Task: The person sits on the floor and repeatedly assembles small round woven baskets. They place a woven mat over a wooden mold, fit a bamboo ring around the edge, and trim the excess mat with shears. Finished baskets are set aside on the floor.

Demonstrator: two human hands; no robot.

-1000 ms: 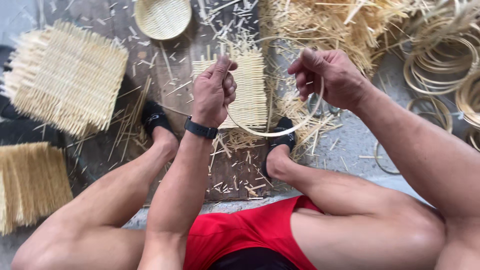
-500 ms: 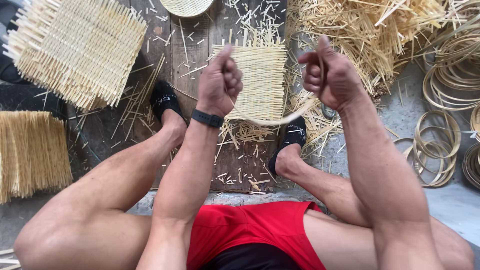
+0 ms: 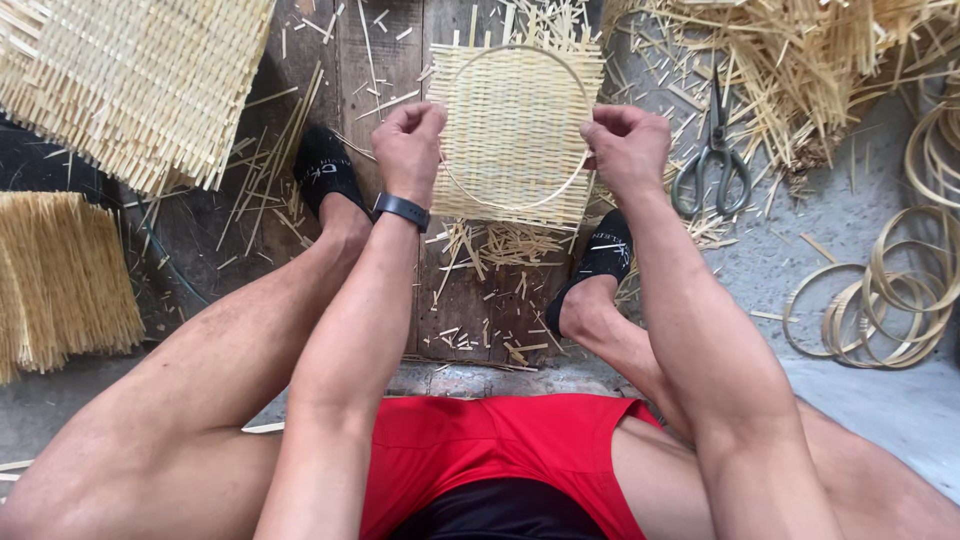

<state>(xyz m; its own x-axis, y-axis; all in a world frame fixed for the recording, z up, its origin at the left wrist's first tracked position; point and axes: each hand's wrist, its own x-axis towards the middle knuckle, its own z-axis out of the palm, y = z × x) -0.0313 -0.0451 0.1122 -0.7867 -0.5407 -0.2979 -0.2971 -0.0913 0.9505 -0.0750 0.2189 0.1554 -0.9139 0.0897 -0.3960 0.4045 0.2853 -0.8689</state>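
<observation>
Head view: left hand [image 3: 408, 148] and right hand [image 3: 627, 148] each pinch the thin bamboo hoop [image 3: 520, 205] over a woven mat [image 3: 515, 110]. Fingertips are hidden behind the knuckles. The mat's top edge is cut off.

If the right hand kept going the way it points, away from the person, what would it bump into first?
Probably the woven bamboo mat. The right hand has its grip on the thin bamboo hoop at the mat's right edge, so the mat lies just ahead; past it come loose bamboo strips. Depth is hard to judge.
</observation>
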